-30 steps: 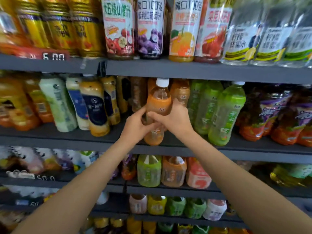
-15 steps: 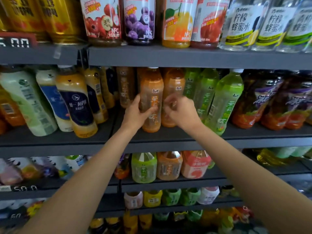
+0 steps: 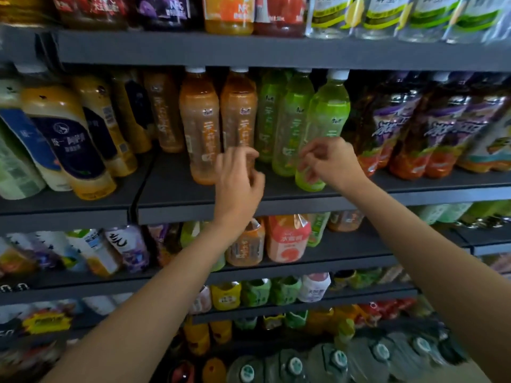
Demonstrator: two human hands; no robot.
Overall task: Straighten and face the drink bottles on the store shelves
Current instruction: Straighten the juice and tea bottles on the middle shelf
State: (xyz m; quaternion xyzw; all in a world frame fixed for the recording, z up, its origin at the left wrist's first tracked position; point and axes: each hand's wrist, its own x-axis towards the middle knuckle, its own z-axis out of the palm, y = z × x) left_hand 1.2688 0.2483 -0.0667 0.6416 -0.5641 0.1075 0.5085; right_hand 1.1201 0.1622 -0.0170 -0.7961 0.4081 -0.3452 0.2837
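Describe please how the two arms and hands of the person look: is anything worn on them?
Both forearms are bare up to the picture's lower edge, with no sleeves visible. The left hand and the right hand wear no gloves; no watch, bracelet or ring shows. The fingers are bare too.

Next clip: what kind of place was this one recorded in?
Most likely a convenience store or supermarket drinks aisle. Dark grey metal shelves run in tiers, packed with rows of the same product, such as orange plastic tea bottles and green plastic tea bottles, labels turned outward.
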